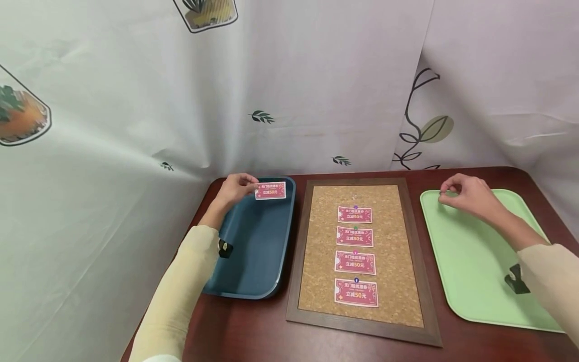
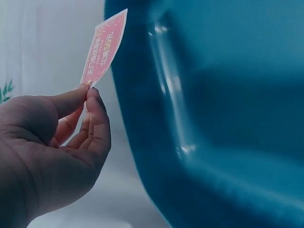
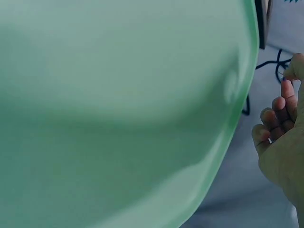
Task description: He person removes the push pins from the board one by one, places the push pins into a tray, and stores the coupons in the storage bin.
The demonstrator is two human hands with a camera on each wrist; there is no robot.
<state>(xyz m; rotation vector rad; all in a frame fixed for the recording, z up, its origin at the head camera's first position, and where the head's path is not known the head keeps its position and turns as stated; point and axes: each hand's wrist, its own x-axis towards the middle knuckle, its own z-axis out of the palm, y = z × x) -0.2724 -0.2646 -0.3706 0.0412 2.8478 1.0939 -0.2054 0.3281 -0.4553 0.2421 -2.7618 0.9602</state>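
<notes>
- Coupons point(image 1: 356, 293) at lower centre of the head view: I judge them thin, light paper, pliant and easy to crease, so I'd take one by a bare edge, clear of its pin. Four lie in a column, each with a small coloured pin point(image 1: 356, 280) at the top edge.
- Under them, the cork board point(image 1: 312, 281) has a grainy tan face and a smooth brown frame point(image 1: 362, 332); it lies on the glossy dark-red desk point(image 1: 244, 332).
- Left of centre, the blue tray point(image 1: 253, 251) is round-cornered with shiny, sloping walls; at right, the green tray point(image 1: 479, 261) is pale and smooth. Both look like hard plastic.
- Farther up, at the blue tray's far end, the left hand point(image 1: 236, 188) pinches a loose coupon point(image 1: 270, 191) by one end, thumb against forefinger. It bows slightly in the left wrist view, so I expect flex; a light end grip should do.
- At upper right, the right hand point(image 1: 470, 193) has thumb and fingertip closed on what seems a tiny dark-headed pin point(image 3: 283, 78); I'd expect it hard and sharp, best held by its head.
- Farthest, a creased pale wall sheet point(image 1: 294, 75) carries printed leaves.
</notes>
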